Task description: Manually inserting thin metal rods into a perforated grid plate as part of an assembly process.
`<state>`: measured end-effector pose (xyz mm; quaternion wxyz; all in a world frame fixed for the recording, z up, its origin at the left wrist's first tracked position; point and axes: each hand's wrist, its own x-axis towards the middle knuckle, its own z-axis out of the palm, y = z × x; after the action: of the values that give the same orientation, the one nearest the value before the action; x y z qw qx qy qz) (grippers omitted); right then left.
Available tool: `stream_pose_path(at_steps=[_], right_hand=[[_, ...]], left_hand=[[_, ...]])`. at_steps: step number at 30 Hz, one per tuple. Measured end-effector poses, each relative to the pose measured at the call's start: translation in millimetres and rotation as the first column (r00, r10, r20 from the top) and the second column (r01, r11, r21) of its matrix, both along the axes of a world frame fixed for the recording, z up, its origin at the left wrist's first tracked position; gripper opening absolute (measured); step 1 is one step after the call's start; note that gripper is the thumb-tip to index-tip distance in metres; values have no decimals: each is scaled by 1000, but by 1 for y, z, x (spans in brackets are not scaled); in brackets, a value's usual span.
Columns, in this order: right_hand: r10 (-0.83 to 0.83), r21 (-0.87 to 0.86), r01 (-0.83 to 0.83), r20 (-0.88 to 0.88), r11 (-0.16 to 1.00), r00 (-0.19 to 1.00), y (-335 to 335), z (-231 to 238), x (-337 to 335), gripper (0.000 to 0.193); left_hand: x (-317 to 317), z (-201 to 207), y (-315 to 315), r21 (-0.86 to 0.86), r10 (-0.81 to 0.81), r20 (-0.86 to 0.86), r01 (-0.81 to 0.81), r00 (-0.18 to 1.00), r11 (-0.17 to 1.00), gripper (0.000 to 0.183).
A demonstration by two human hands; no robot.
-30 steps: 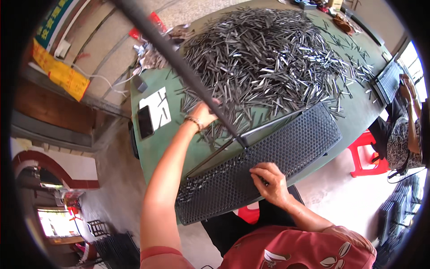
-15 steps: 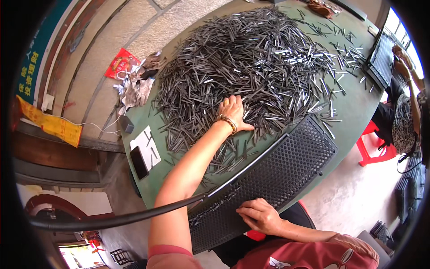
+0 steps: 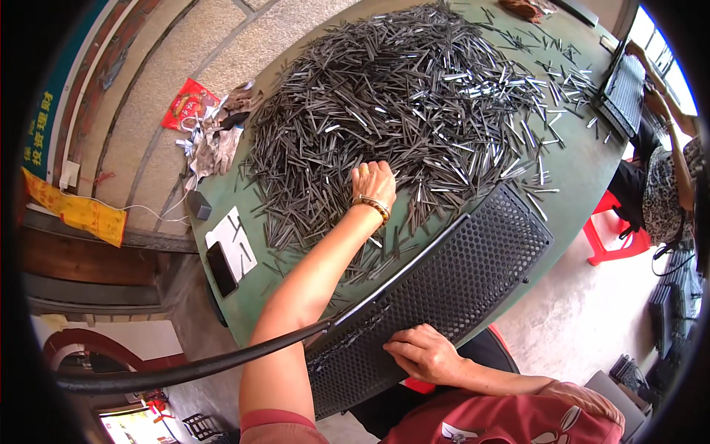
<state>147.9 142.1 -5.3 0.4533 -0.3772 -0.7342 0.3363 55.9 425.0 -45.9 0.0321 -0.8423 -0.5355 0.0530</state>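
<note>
Left hand [image 3: 374, 185] down in near side of strip pile [image 3: 414, 89], fingers bent, tips buried; cannot tell if pinching anything. Bracelet [image 3: 380, 210] on that wrist. Right hand [image 3: 425, 354] at near edge of tray [image 3: 473, 259], fingers curled and close together, tips pointing left; cannot tell if they grip a strip. Tray is perforated, black, slanted along near edge of green table [image 3: 577, 166], pile just beyond it. Black rod [image 3: 200, 372] crosses in front of left forearm. Left end of table: phone [image 3: 221, 268] partly on white paper [image 3: 220, 228], strips on the paper, dark box [image 3: 198, 205] near. Gloves [image 3: 214, 152] beside red packet [image 3: 188, 102], farther up. At right, 1 co-worker [image 3: 669, 166] with hands at another tray [image 3: 625, 96]; red stool [image 3: 603, 250] below.
</note>
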Motion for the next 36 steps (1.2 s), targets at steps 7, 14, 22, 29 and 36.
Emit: stream_pose_path(at_steps=[7,14,22,29,36], right_hand=[[-1,28,0,37,1000,999,0,2,-2,25],[-6,76,0,84,997,996,-3,4,-8,28],[-93,128,69,187,989,978,-9,5,-16,23],[-174,158,136,259,978,950,-9,4,-32,21],[-232,175,180,340,968,911,-8,5,-43,18]], left_hand=[[-24,6,-7,28,48,106,-51,993,998,25],[-114,36,-10,-560,459,719,46,522,827,19],[-196,16,-71,-667,871,186,593,-454,452,18],[-260,-7,-115,-503,475,864,-303,-167,809,26],[-317,-24,-151,-335,419,901,-434,110,836,23]])
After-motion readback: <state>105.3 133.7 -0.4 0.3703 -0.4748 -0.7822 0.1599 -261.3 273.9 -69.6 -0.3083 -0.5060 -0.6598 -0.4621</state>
